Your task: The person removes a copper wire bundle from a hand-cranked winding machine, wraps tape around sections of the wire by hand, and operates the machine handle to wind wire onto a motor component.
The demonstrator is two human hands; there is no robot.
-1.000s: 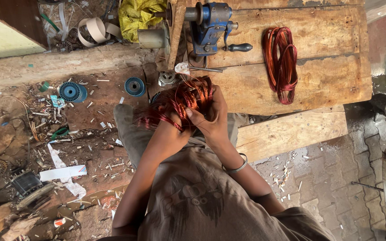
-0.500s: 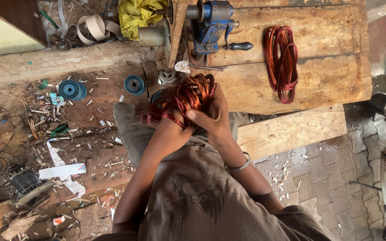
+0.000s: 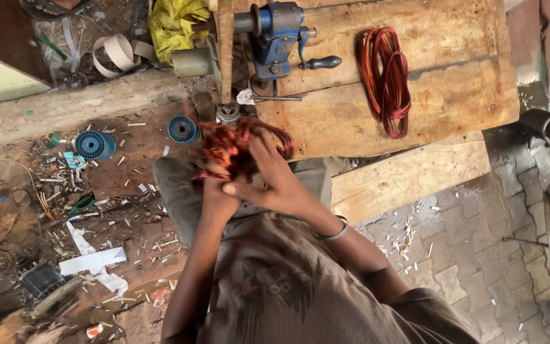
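Observation:
A tangled bundle of reddish copper wire is held over my lap, at the near edge of the wooden workbench. My left hand grips the bundle from below on its left side. Over its right side lies my right hand, fingers spread and pressing into the strands, with a metal bangle on that wrist. The bundle looks blurred. A second coil of copper wire lies flat on the bench to the right, apart from both hands.
A blue hand-cranked winding machine is fixed at the bench's far edge. Two blue spools sit on the littered dirt floor at left, beside scraps and a yellow cloth. A loose plank lies over paving at right.
Both hands have shifted slightly left with the wire bundle, and my right hand's fingers now spread further over its top. The coil on the bench has not moved.

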